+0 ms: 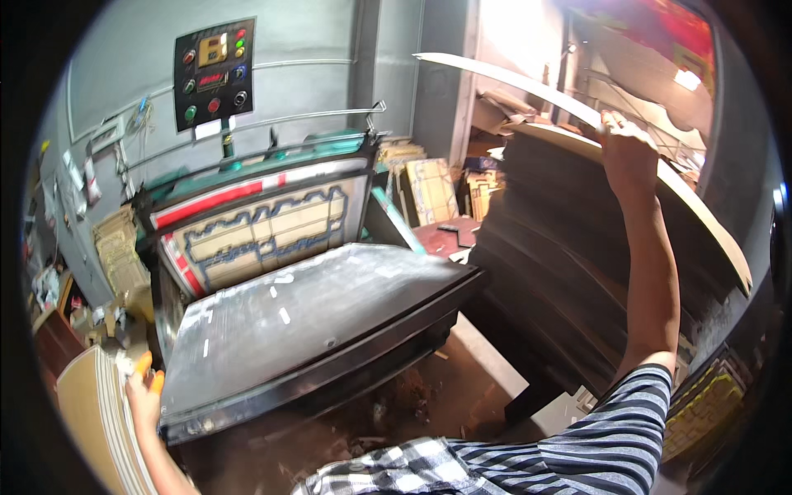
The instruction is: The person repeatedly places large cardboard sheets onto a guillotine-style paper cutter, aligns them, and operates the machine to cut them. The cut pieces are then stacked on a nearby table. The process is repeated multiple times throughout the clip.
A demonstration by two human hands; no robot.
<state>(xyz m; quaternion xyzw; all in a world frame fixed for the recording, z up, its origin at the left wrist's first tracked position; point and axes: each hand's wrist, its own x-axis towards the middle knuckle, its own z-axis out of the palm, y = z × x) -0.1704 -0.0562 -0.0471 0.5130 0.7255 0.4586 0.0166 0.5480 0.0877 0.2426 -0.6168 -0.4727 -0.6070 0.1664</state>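
Note:
My right hand is raised high and grips a large thin cardboard sheet by its edge, lifting it off a tall dark stack of sheets at the right. The sheet arcs up toward the left and sags down at the far right. My left hand, with orange fingertip covers, rests on the top edge of an upright pile of cardboard at the lower left. Between the hands stands a die-cutting press with an open grey metal platen and a tilted die board behind it.
A black control panel with coloured buttons hangs on the grey wall. More cardboard stacks stand behind the press and at the left. Cardboard scraps litter the reddish floor.

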